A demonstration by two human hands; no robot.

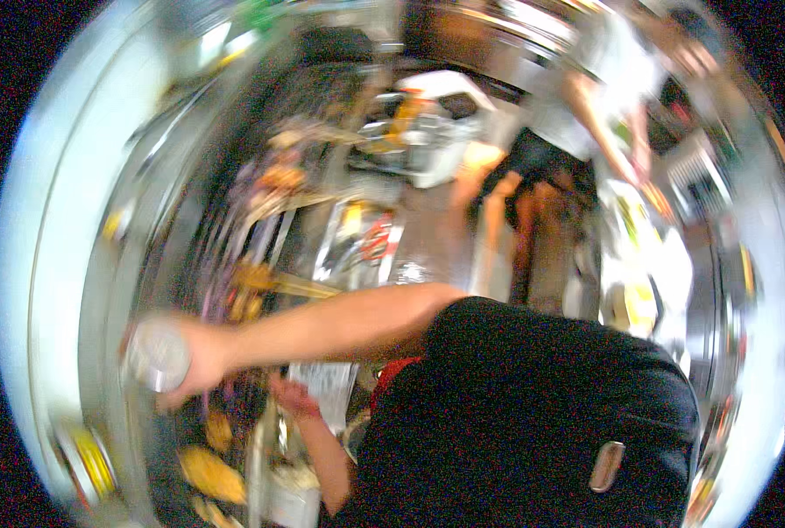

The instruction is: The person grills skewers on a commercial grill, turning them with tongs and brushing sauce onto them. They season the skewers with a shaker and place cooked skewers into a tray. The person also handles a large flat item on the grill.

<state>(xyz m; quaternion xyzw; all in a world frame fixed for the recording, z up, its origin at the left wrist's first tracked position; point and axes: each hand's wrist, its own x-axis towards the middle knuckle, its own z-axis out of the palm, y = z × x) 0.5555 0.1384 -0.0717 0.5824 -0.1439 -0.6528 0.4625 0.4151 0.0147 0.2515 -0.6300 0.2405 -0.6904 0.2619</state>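
Strong motion blur covers the view. My right hand (201, 353) is stretched out to the far left, its fingers around a round, pale, shiny container (159, 354) whose exact kind is unclear. Beneath it lies a dark grill (194, 422) with blurred orange-brown food pieces (212, 474) on it. Closer to my body is my left hand (292, 396), beside the grill's near edge and a pale, patterned flat item (323, 386); blur hides whether its fingers hold anything. A whitish container (293, 492) stands below that hand.
Beyond my right forearm sits a metal tray (359, 241) with red and yellow items. A white container (448, 99) of utensils stands farther up. At upper right, a co-worker in a white top (620, 59) reaches over a white work surface (673, 264) bearing food.
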